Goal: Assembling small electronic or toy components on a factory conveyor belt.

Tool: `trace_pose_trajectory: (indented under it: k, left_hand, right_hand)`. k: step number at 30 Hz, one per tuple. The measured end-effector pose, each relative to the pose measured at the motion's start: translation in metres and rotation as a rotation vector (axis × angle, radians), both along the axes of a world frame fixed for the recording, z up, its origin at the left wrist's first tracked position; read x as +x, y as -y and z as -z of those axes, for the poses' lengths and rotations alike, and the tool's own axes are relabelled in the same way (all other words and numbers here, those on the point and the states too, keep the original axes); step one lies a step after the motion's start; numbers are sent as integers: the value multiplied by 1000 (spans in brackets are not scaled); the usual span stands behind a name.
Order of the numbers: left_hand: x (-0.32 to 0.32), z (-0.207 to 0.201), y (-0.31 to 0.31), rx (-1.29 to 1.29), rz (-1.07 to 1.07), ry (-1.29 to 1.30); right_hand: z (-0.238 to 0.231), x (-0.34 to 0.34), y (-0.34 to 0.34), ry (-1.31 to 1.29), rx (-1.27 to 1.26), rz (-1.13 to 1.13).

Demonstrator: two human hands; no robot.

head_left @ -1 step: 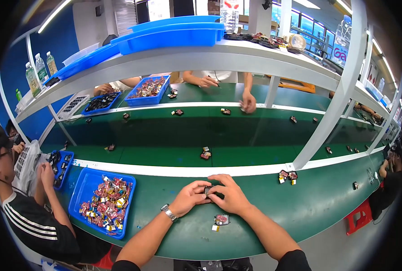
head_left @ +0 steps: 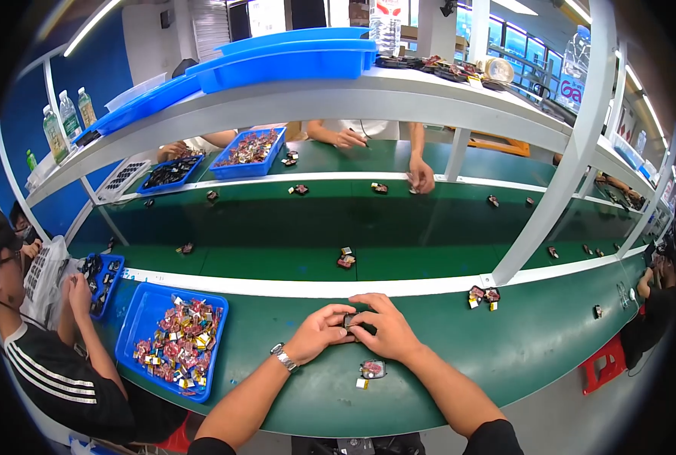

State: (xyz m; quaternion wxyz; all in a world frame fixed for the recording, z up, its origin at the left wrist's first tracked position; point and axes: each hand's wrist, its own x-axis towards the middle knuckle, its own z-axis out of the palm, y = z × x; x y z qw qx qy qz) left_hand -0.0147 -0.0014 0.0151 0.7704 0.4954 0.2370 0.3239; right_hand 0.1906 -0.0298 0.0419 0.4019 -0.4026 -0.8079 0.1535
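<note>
Over the green bench point(head_left: 467, 356) my left hand point(head_left: 322, 332) and my right hand point(head_left: 386, 331) meet, fingers closed around a small black plastic casing point(head_left: 348, 320). Both thumbs press at its near side, and the fingers hide most of it. My left wrist wears a metal watch point(head_left: 284, 356). Just nearer to me than my right hand lies another black casing with a red circuit board point(head_left: 372, 369) in it. A small white and yellow piece point(head_left: 362, 384) sits beside that casing.
Left of my hands stands a blue tray point(head_left: 129, 334) heaped with red circuit boards point(head_left: 179, 341). A white rail point(head_left: 300, 287) edges a green belt point(head_left: 277, 262) carrying scattered casings. A slanted white post point(head_left: 547, 193) rises at right. Co-workers sit left, right and opposite.
Across the belt, a co-worker's hand has shifted slightly and shows more sharply. My own hands stay in the same place around the casing.
</note>
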Motion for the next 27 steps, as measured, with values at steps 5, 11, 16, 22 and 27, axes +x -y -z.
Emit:
trace_pose_trajectory:
  k: [5, 11, 16, 22, 27]
  left_hand:
    - [0, -2, 2, -8, -10, -28]
    - [-1, 0, 1, -38, -24, -97]
    - [4, 0, 2, -70, -85, 0]
    - [6, 7, 4, -124, -79, 136]
    - [5, 9, 3, -118, -89, 141]
  right_hand:
    - [-1, -1, 3, -42, -33, 20]
    - [-3, -1, 5, -54, -52, -69]
    - [5, -7, 6, -73, 16, 52]
    - [6, -17, 9, -164, 61, 140]
    - [10, -14, 8, -193, -41, 102]
